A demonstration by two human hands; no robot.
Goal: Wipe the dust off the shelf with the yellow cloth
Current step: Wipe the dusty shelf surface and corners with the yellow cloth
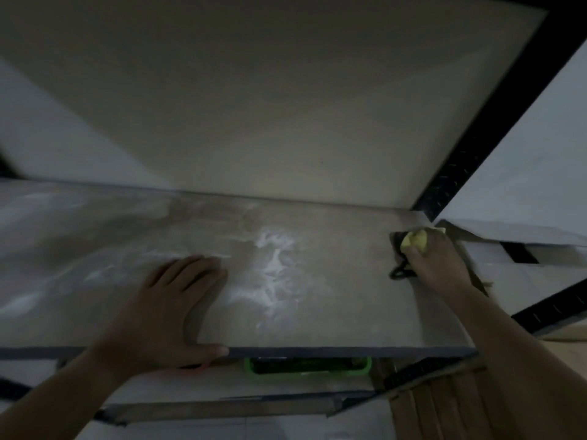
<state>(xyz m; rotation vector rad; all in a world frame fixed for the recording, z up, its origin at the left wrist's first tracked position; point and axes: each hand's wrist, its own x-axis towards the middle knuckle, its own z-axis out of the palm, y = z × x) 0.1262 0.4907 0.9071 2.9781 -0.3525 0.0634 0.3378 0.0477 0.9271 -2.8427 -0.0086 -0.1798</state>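
Note:
The shelf (349, 300) is a grey board with streaks of white dust (273, 265) across its middle and left part. My right hand (435, 265) grips the bunched yellow cloth (414, 241) at the shelf's far right, near the back corner. A small black object (401, 271) lies on the board right beside that hand. My left hand (168, 306) lies flat on the shelf near its front edge, fingers straight, thumb along the edge.
A pale wall rises behind the shelf. A black perforated metal post (476, 154) runs up at the right corner. Below the front edge sit a green tray (305, 369) on a lower shelf and brown cardboard (444, 404) at the lower right.

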